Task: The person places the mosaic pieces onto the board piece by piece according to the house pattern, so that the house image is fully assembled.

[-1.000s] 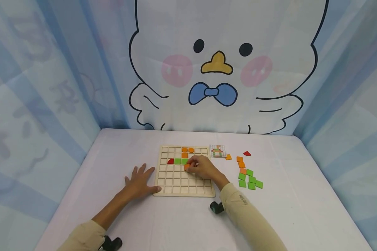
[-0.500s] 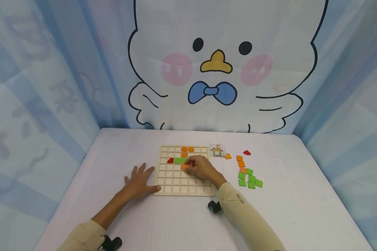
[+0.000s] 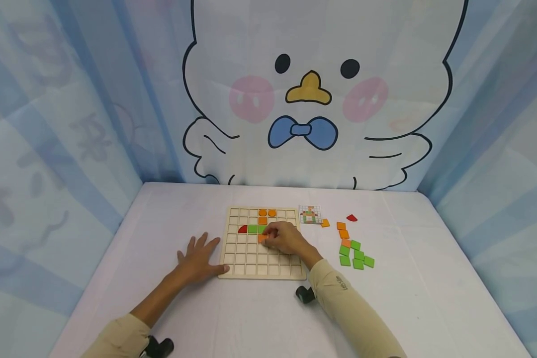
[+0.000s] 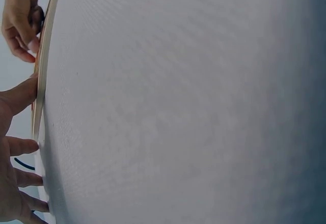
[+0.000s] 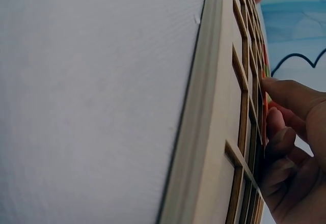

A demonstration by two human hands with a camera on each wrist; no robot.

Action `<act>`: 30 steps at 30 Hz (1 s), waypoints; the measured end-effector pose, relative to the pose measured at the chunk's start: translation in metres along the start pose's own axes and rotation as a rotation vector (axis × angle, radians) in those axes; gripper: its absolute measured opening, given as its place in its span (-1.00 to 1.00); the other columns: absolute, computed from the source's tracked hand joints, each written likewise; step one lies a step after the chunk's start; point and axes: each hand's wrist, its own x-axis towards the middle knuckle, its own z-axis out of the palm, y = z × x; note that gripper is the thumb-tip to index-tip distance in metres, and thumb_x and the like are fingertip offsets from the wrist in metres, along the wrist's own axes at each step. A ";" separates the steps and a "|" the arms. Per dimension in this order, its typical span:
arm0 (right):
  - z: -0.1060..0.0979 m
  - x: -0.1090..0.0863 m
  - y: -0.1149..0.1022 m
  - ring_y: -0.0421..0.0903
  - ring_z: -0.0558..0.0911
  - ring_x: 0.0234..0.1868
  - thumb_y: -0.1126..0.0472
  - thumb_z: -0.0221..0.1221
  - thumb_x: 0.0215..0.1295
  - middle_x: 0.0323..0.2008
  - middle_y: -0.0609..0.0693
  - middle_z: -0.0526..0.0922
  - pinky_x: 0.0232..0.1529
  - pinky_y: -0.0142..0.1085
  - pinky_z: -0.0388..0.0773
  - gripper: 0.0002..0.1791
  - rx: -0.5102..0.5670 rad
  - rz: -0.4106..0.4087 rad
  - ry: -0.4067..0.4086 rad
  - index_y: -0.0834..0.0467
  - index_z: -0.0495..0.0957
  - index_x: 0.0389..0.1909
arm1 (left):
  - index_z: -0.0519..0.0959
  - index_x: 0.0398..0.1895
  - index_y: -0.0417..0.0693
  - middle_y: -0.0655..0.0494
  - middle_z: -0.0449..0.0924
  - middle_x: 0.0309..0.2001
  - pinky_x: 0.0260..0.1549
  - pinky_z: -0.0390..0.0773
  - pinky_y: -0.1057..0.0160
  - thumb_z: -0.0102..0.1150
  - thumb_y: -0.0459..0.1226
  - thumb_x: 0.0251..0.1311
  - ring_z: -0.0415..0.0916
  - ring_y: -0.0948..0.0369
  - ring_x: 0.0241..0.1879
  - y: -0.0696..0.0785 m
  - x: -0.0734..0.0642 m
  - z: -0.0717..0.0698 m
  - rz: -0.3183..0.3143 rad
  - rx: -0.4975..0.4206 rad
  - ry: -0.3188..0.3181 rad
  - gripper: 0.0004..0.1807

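On the white table a wooden grid board lies flat. My right hand is over its middle, thumb and fingertips bent at an orange square tile that sits in a cell below a green tile. The fingers hide part of that tile. My left hand spreads its fingers on the table at the board's left side, its thumb touching the board's edge. A red quarter-round tile lies left of the green ones. Higher up are an orange square and two orange round pieces.
A printed pattern card lies at the board's upper right. Farther right are several loose green tiles, orange tiles and a red piece. A patterned curtain stands behind the table.
My right hand has moved slightly left, and the orange tile went from tilted in the fingers to lying in its cell. Over the last half second little differs. The left hand stays put.
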 end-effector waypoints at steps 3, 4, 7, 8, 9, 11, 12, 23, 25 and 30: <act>-0.001 0.000 0.000 -0.21 0.45 -0.52 0.13 0.39 0.22 -0.51 -0.12 0.54 -0.47 -0.36 0.36 -0.79 -0.002 -0.001 0.000 0.06 0.69 -0.14 | 0.27 0.49 -0.13 -0.37 -0.04 0.55 0.19 -0.15 -0.68 0.41 0.10 0.07 -0.27 -0.46 0.51 0.000 0.000 0.000 0.001 -0.004 0.000 -0.02; -0.001 0.000 0.000 -0.21 0.45 -0.52 0.13 0.39 0.22 -0.51 -0.11 0.54 -0.47 -0.36 0.36 -0.78 -0.002 -0.004 -0.002 0.07 0.69 -0.14 | 0.28 0.49 -0.13 -0.38 -0.04 0.55 0.19 -0.14 -0.68 0.41 0.10 0.07 -0.26 -0.46 0.51 0.000 0.000 0.000 0.002 -0.005 0.002 -0.02; -0.002 -0.001 0.001 -0.21 0.46 -0.50 0.11 0.38 0.24 -0.49 -0.12 0.55 -0.44 -0.36 0.38 -0.78 -0.007 -0.006 -0.008 0.06 0.68 -0.12 | 0.28 0.49 -0.13 -0.37 -0.04 0.55 0.19 -0.15 -0.68 0.41 0.10 0.07 -0.27 -0.46 0.52 0.001 0.000 -0.001 0.002 -0.010 0.001 -0.03; -0.003 -0.002 0.001 -0.20 0.47 -0.48 0.11 0.38 0.24 -0.48 -0.12 0.55 -0.41 -0.35 0.39 -0.77 -0.007 -0.009 -0.009 0.05 0.68 -0.11 | 0.28 0.48 -0.14 -0.38 -0.03 0.55 0.19 -0.14 -0.68 0.41 0.10 0.06 -0.26 -0.46 0.51 0.001 0.000 -0.001 0.004 -0.007 0.003 -0.03; -0.004 -0.003 0.001 -0.20 0.48 -0.45 0.11 0.38 0.24 -0.47 -0.12 0.57 -0.39 -0.35 0.41 -0.77 -0.004 -0.009 -0.009 0.05 0.68 -0.11 | 0.28 0.49 -0.13 -0.38 -0.04 0.55 0.19 -0.14 -0.68 0.41 0.10 0.07 -0.26 -0.46 0.51 0.002 0.000 -0.001 0.002 -0.007 0.002 -0.03; -0.007 -0.005 0.001 -0.21 0.51 -0.39 0.11 0.38 0.24 -0.42 -0.13 0.59 -0.32 -0.34 0.44 -0.77 -0.001 -0.016 0.002 0.05 0.67 -0.11 | 0.28 0.49 -0.13 -0.37 -0.04 0.55 0.19 -0.14 -0.68 0.41 0.10 0.06 -0.26 -0.46 0.51 0.002 -0.001 -0.001 0.000 -0.009 0.001 -0.03; -0.009 -0.007 0.002 -0.21 0.52 -0.36 0.12 0.38 0.25 -0.40 -0.13 0.61 -0.29 -0.33 0.45 -0.77 0.003 -0.019 0.010 0.05 0.67 -0.10 | 0.28 0.49 -0.14 -0.38 -0.04 0.55 0.19 -0.14 -0.68 0.41 0.10 0.06 -0.26 -0.46 0.51 0.002 -0.001 -0.001 0.000 -0.008 0.001 -0.03; -0.058 -0.040 0.047 -0.14 0.47 -0.34 0.20 0.33 0.27 -0.31 -0.02 0.64 -0.34 -0.35 0.43 -0.70 0.010 0.026 0.143 0.17 0.65 0.01 | 0.28 0.48 -0.15 -0.39 -0.04 0.55 0.18 -0.14 -0.68 0.42 0.09 0.05 -0.25 -0.47 0.51 0.003 -0.002 -0.001 -0.006 -0.009 -0.005 -0.02; -0.069 -0.049 0.058 -0.12 0.48 -0.33 0.23 0.31 0.28 -0.29 -0.01 0.64 -0.36 -0.35 0.43 -0.69 -0.002 0.061 0.156 0.17 0.64 0.03 | 0.28 0.48 -0.15 -0.38 -0.04 0.55 0.19 -0.14 -0.68 0.42 0.10 0.05 -0.26 -0.47 0.51 0.004 -0.002 -0.001 -0.007 -0.007 -0.006 -0.02; -0.092 -0.074 0.085 -0.05 0.51 -0.23 0.23 0.25 0.31 -0.24 0.01 0.64 -0.24 -0.27 0.48 -0.68 -0.022 0.181 0.158 0.14 0.63 0.08 | 0.28 0.49 -0.15 -0.39 -0.05 0.55 0.19 -0.14 -0.67 0.41 0.10 0.07 -0.26 -0.47 0.51 0.004 -0.001 -0.002 -0.008 -0.004 -0.007 -0.03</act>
